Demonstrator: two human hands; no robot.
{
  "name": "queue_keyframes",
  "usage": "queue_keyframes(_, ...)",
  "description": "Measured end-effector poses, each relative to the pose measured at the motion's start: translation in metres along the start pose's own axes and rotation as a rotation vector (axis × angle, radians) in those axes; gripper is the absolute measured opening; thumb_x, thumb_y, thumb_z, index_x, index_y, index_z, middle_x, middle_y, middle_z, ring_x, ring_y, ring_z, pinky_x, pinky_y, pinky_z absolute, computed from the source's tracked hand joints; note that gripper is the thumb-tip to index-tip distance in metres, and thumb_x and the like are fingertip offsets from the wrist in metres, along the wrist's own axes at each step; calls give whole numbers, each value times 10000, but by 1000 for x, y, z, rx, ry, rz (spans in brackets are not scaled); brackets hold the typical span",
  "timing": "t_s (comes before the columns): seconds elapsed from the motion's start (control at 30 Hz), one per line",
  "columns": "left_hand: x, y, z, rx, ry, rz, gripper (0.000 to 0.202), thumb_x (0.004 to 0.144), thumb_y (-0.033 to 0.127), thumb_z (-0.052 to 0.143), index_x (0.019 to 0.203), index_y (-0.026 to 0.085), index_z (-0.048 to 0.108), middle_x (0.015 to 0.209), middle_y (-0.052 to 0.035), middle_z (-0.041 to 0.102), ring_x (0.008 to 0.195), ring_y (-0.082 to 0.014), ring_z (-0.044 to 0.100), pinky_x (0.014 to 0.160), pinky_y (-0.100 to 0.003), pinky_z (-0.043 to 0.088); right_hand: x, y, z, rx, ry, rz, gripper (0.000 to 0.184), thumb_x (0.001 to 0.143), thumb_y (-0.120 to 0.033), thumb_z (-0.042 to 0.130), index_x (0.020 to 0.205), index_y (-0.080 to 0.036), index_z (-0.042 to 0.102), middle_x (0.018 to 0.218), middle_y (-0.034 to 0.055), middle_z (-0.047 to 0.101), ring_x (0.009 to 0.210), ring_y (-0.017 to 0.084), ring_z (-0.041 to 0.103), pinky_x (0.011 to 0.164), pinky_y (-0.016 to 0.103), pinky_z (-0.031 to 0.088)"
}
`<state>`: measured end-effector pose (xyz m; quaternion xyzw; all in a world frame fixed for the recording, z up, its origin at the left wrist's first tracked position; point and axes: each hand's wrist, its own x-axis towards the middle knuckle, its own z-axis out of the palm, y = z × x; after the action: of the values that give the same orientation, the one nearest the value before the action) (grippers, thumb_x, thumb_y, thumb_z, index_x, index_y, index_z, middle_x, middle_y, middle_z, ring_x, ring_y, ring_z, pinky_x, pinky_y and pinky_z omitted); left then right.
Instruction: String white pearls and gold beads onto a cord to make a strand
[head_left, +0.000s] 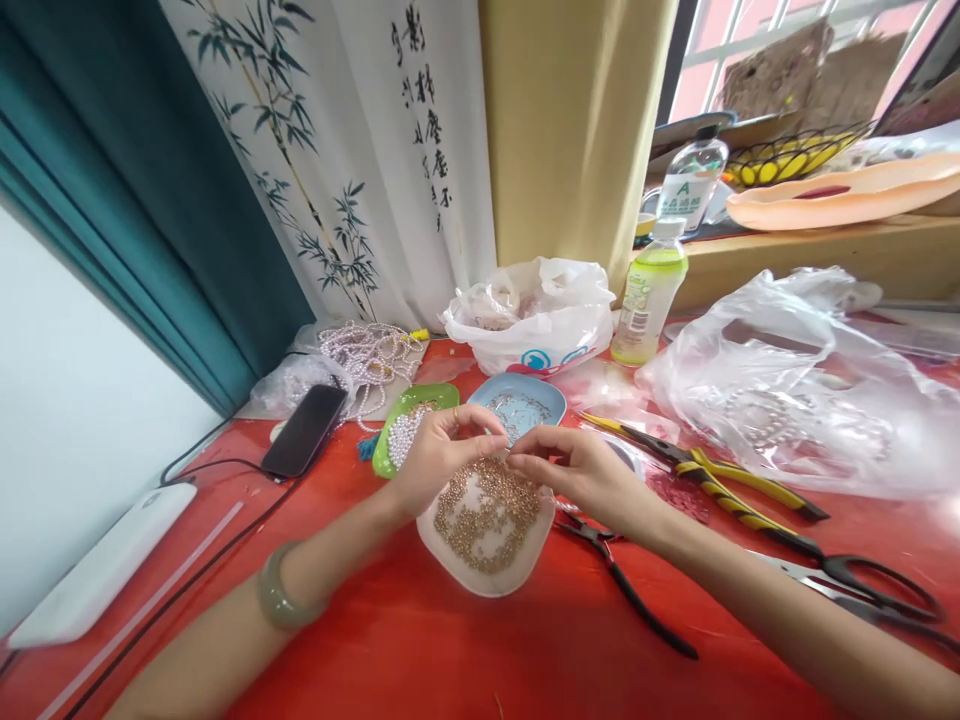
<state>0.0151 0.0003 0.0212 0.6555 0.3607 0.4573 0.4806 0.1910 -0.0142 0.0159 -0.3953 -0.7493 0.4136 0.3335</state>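
My left hand [442, 450] and my right hand [574, 468] meet fingertip to fingertip above a white dish [450, 555] full of small gold beads [487, 515]. Both hands are pinched closed on something too small to make out. A green bangle [281, 597] sits on my left wrist. Just behind the hands lie a green dish [386, 445] of white pearls and a blue dish [551, 395] of small metal parts.
Black pliers [626, 585], yellow-handled pliers [731, 490] and scissors [862, 585] lie on the red table to the right. A phone [304, 430], pearl strands [367, 360], plastic bags [536, 315], a green bottle [649, 290] and a white box [101, 565] surround the work.
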Motion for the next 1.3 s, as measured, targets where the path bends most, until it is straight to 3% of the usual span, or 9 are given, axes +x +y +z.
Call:
queue_keyframes(0.1, 1, 6, 7, -47, 26, -33, 61, 677, 216, 649, 677, 161, 623, 716, -5, 575, 687, -112, 510, 665, -234, 410, -2, -8, -7, -118, 11, -43, 156, 777, -273, 521, 733, -177, 635, 676, 4, 623, 620, 122, 524, 574, 247, 381)
queue_keyframes(0.3, -8, 15, 21, -244, -30, -161, 134, 725, 250, 603, 808, 149, 629, 785, -36, 610, 742, -125, 553, 683, -241, 431, -14, -28, -15, -235, 202, -132, 129, 749, -258, 563, 735, -184, 668, 685, 19, 593, 640, 136, 507, 583, 270, 368)
queue_keyframes(0.47, -22, 27, 30, -175, -89, -109, 147, 662, 238, 665, 770, 138, 657, 753, -40, 649, 711, -131, 569, 700, -260, 416, -24, -48, -16, -104, 307, -190, 153, 763, -290, 554, 708, -173, 635, 679, 15, 575, 662, 131, 516, 619, 276, 382)
queue_keyframes(0.7, -42, 49, 33, -39, -44, 25, 122, 629, 254, 693, 669, 146, 650, 675, -19, 632, 626, -118, 550, 642, -257, 411, -35, -86, -9, -114, 356, -238, 137, 749, -262, 573, 680, -167, 643, 651, -7, 516, 635, 114, 470, 611, 275, 347)
queue_keyframes(0.8, -50, 60, 32, -76, -67, 45, 102, 643, 234, 678, 663, 142, 637, 660, -19, 624, 624, -117, 550, 639, -255, 422, -40, -97, -5, 109, 408, -167, 96, 701, -245, 629, 642, -171, 641, 642, -22, 507, 628, 97, 445, 614, 256, 336)
queue_keyframes(0.93, -55, 66, 31, -259, -27, 40, 126, 630, 232, 685, 666, 136, 612, 655, -13, 619, 616, -108, 555, 641, -248, 443, -44, -78, 6, 416, 391, -33, 192, 745, -372, 578, 805, -196, 625, 653, -37, 508, 567, 69, 435, 541, 208, 346)
queue_keyframes(1.13, -48, 49, 21, -314, 124, 68, 145, 625, 233, 688, 644, 138, 580, 656, 6, 599, 633, -94, 546, 639, -211, 439, -51, -24, 35, 638, 73, 214, 332, 765, -448, 521, 758, -136, 636, 665, 50, 607, 630, 123, 579, 615, 258, 450)
queue_keyframes(1.23, -42, 34, 9, -333, 174, 44, 146, 648, 234, 669, 663, 142, 557, 737, -17, 630, 681, -102, 566, 638, -207, 442, -51, -21, 39, 701, -5, 265, 275, 746, -399, 571, 786, -138, 646, 703, 51, 626, 663, 120, 590, 673, 259, 453)
queue_keyframes(1.3, -39, 24, 0, -355, 192, 6, 150, 661, 237, 657, 677, 140, 544, 778, -40, 646, 676, -107, 581, 632, -217, 454, -49, -24, 37, 720, -26, 287, 242, 731, -361, 605, 818, -139, 650, 701, 31, 616, 617, 93, 568, 631, 225, 445)
